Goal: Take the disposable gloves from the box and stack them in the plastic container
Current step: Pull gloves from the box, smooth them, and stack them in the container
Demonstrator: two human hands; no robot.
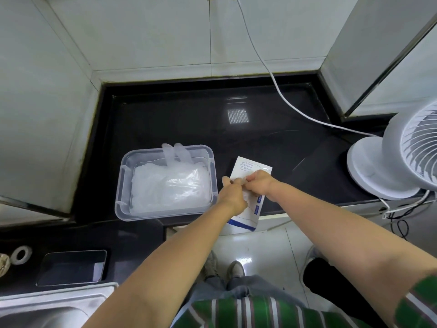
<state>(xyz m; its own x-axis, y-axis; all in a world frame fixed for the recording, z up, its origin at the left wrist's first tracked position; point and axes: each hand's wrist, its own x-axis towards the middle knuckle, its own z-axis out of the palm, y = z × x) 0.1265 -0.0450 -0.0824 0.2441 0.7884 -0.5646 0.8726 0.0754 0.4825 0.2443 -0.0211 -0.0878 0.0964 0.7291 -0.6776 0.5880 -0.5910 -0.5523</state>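
Note:
A white glove box with blue trim lies on the black counter, its near end hanging over the front edge. Both hands meet over its middle. My left hand and my right hand pinch a thin clear glove at the box's opening; most of the glove is hidden by my fingers. To the left sits the clear plastic container, holding a pile of translucent gloves. Two glove fingers stick over its far rim.
A white table fan stands at the right on the counter, its cable running up the tiled wall. At the near left are a dark phone, a tape roll and a steel sink.

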